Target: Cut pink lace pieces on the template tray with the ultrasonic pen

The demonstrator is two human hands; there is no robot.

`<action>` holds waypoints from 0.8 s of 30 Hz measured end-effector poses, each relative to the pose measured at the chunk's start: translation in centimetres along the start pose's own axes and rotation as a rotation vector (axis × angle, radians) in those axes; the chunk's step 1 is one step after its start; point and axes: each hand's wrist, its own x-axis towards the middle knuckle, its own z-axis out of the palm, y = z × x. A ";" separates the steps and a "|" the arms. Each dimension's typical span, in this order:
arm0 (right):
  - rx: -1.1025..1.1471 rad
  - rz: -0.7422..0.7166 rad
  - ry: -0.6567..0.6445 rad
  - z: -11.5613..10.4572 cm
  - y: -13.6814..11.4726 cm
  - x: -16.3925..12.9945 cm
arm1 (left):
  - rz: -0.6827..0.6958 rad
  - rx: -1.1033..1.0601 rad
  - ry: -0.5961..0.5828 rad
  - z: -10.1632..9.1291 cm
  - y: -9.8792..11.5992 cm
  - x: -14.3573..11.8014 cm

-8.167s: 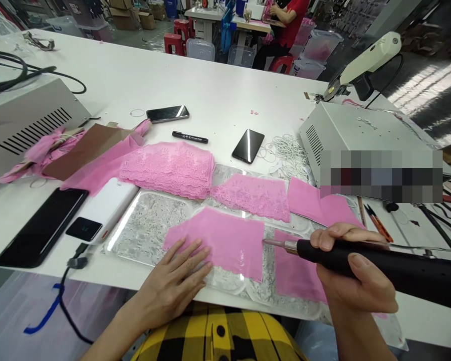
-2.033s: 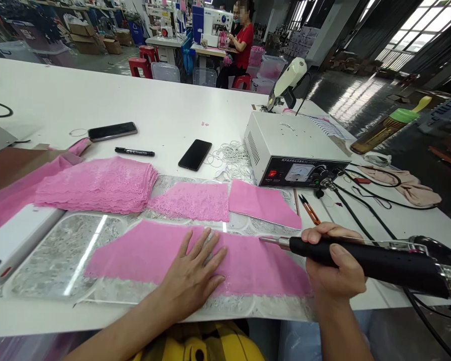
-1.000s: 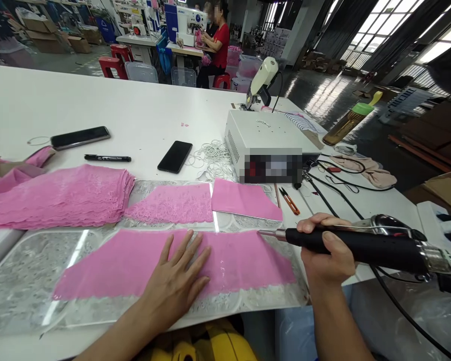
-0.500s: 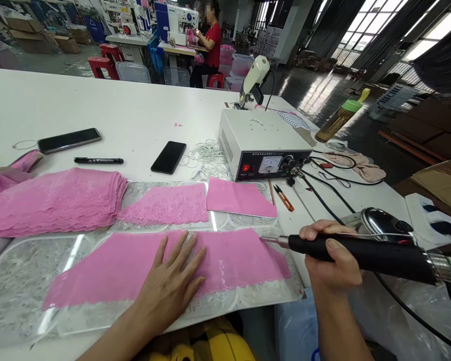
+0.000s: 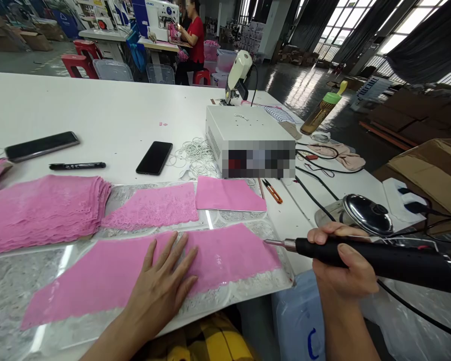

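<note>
My left hand lies flat with fingers spread on a long pink fabric panel, pressing near its middle. The panel has slanted ends and rests on a grey patterned board. In my right hand is a black corded hand tool with a thin metal tip, fingers wrapped round its body. Its tip points left at the panel's slanted right edge; I cannot tell whether it touches. Behind lie a lacy pink piece, a plain pink piece and a thick pink fabric stack.
A grey box unit stands behind the pieces, with cables to its right. Nearby are thread snips, tangled thread, two phones, a marker and a bottle. A person in red sits at a sewing machine.
The view has shifted, so most things sit further left. The tool's tip has moved slightly right and nearer me along the panel's slanted edge. My left hand stays on the panel.
</note>
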 end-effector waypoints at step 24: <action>-0.068 -0.023 0.080 -2.6 -1.0 -0.3 | 0.005 -0.010 -0.002 0.1 -0.1 0.1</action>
